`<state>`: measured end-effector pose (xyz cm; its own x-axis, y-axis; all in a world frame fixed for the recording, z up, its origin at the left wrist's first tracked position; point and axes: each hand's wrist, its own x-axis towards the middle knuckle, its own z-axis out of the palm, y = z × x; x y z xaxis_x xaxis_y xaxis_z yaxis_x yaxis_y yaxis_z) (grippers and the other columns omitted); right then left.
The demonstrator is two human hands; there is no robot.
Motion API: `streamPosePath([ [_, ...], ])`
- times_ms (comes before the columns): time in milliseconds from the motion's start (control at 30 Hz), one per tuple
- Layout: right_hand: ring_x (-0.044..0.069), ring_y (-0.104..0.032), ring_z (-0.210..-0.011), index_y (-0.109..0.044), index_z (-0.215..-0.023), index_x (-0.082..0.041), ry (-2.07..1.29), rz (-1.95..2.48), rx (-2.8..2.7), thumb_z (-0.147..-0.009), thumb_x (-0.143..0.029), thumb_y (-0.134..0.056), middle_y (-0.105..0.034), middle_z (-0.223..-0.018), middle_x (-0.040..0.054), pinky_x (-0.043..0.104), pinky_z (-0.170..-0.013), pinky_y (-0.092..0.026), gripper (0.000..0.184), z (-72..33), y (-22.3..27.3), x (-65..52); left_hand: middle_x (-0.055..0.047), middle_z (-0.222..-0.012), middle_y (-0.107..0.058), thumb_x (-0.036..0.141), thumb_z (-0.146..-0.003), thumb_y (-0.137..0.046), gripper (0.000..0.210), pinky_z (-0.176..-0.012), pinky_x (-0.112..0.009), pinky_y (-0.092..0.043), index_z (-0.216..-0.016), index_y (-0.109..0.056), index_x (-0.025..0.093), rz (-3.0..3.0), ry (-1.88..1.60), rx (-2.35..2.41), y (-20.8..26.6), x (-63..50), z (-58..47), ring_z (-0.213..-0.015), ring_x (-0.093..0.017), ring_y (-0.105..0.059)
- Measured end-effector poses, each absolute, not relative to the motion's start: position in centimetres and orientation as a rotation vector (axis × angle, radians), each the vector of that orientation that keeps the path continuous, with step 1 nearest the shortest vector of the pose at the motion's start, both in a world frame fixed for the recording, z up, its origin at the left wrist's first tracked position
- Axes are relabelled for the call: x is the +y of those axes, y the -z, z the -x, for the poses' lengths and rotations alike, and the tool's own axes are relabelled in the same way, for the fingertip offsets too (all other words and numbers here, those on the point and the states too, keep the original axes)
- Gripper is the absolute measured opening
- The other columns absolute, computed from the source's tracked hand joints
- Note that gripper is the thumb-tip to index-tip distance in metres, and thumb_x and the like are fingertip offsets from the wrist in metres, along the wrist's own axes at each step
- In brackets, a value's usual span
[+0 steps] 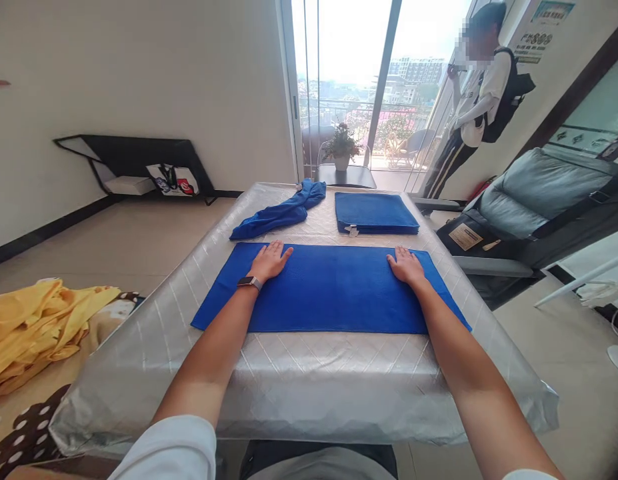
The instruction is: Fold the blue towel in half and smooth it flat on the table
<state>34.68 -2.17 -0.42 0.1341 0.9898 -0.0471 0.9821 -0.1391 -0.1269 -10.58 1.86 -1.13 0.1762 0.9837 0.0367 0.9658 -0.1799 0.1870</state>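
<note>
A blue towel (333, 293) lies spread flat as a long rectangle across the table. My left hand (270, 261) rests palm down on its left part, fingers stretched toward the far edge, a watch on the wrist. On the right part, my right hand (406, 265) also lies flat with its fingers extended. Neither hand grips anything. Beyond the towel, to the right, sits a neat stack of folded blue towels (376, 210) with a white tag at its near edge. A crumpled blue towel (283, 212) lies at the far left of the table.
A silvery quilted cover (333, 380) drapes the table. Yellow cloth (43, 327) is heaped at the left. At the right stands a grey recliner (549, 200) with a box on it. A potted plant (341, 147) and a standing person (481, 93) are near the glass door.
</note>
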Motion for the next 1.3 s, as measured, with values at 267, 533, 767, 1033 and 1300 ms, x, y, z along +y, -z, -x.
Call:
streamPosePath([
  [267, 0.026, -0.020, -0.161, -0.024, -0.167, -0.007, -0.149, 2.413, -1.863, -0.107, -0.052, -0.020, -0.021, -0.174, 0.0147, 0.043, -0.131, -0.016, 0.075, -41.2, 1.6, -2.2, -0.017, -0.171, -0.027, 0.059, -0.105, -0.014, 0.080, -0.129, -0.049, -0.021, -0.164, -0.028, 0.008, -2.168, -0.198, 2.167, 1.6, 2.3, 19.4, -0.160, -0.028, -0.024],
  [533, 0.025, -0.017, -0.161, -0.022, -0.167, -0.003, -0.159, 2.457, -1.879, -0.107, -0.053, -0.019, -0.019, -0.175, 0.0144, 0.041, -0.131, -0.015, 0.078, -42.0, 1.7, -1.8, -0.017, -0.172, -0.022, 0.060, -0.105, -0.012, 0.083, -0.131, -0.044, -0.017, -0.165, -0.024, 0.003, -2.111, -0.143, 2.208, 1.6, 2.5, 19.6, -0.161, -0.027, -0.020],
  [767, 0.025, -0.020, -0.161, -0.026, -0.166, -0.007, -0.123, 2.455, -1.862, -0.108, -0.051, -0.020, -0.023, -0.174, 0.0137, 0.042, -0.130, -0.017, 0.074, -41.2, 1.3, -2.5, -0.015, -0.172, -0.023, 0.058, -0.105, -0.016, 0.082, -0.131, -0.045, -0.017, -0.164, -0.025, 0.003, -2.112, -0.160, 2.223, 1.7, 2.4, 19.4, -0.161, -0.027, -0.021],
  [1033, 0.026, -0.030, -0.158, -0.040, -0.160, -0.006, 0.078, 2.384, -1.826, -0.109, -0.035, -0.026, -0.036, -0.168, 0.0164, 0.046, -0.130, -0.017, 0.061, -40.3, 1.0, -3.4, -0.023, -0.165, -0.038, 0.054, -0.105, -0.019, 0.080, -0.129, -0.045, -0.021, -0.157, -0.039, -0.004, -2.174, -0.412, 2.269, 1.0, 1.1, 18.7, -0.156, -0.031, -0.032],
  [1300, 0.025, -0.045, -0.150, -0.059, -0.147, -0.011, 0.121, 2.127, -1.967, -0.108, -0.029, -0.034, -0.052, -0.159, 0.0138, 0.045, -0.128, -0.026, 0.050, -37.8, -0.8, -4.5, -0.012, -0.150, -0.061, 0.045, -0.103, -0.034, 0.057, -0.123, -0.044, -0.037, -0.141, -0.062, 0.014, -2.437, -0.597, 2.032, -2.8, -1.1, 16.3, -0.144, -0.029, -0.052],
])
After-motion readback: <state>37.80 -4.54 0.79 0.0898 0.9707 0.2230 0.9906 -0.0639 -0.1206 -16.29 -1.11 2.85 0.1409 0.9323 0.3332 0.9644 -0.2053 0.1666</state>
